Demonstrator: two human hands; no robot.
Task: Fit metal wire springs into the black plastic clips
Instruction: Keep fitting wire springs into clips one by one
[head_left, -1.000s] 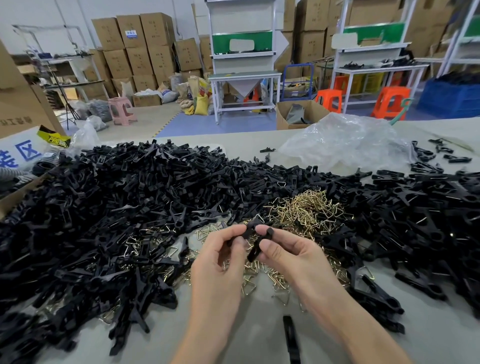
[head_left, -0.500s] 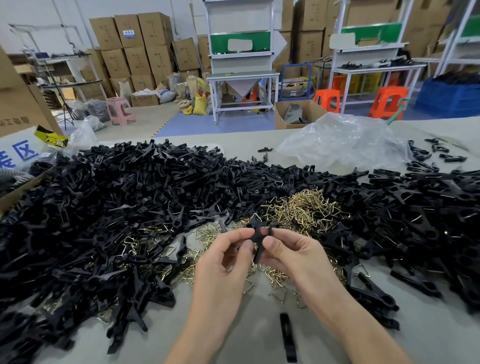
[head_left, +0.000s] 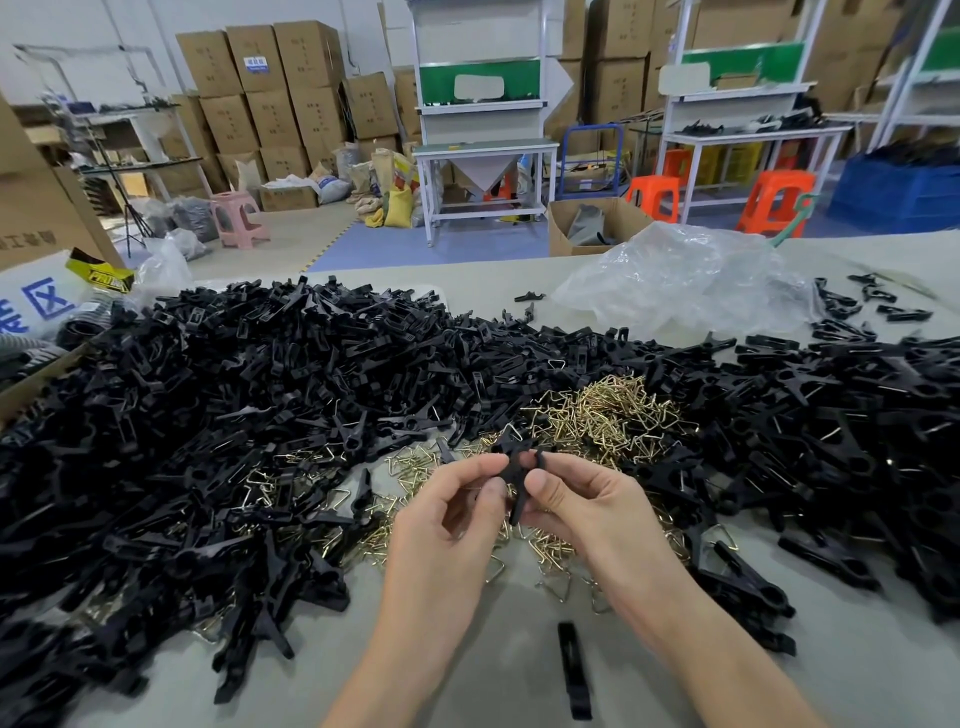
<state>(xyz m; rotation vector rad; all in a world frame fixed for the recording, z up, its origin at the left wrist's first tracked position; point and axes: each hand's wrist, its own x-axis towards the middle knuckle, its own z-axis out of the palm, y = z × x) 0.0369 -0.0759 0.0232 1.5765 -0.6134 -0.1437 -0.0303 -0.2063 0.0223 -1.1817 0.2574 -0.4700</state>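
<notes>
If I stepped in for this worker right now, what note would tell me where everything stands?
Hands: the left hand and right hand both pinch one black clip above the table.
Parts: the springs lie in a brass-coloured heap just beyond the hands; loose clips are piled all round it.
Done: cannot tell whether the held clip has its spring seated.
Left: finish this clip, then work through the piles.

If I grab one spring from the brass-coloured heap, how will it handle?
Likely to tangle: the wire springs are open triangular loops, interlocked, so several may lift together. Probably light and stiff: thin wire holding its shape. Unlikely to roll; strays lie flat on the table.
</notes>
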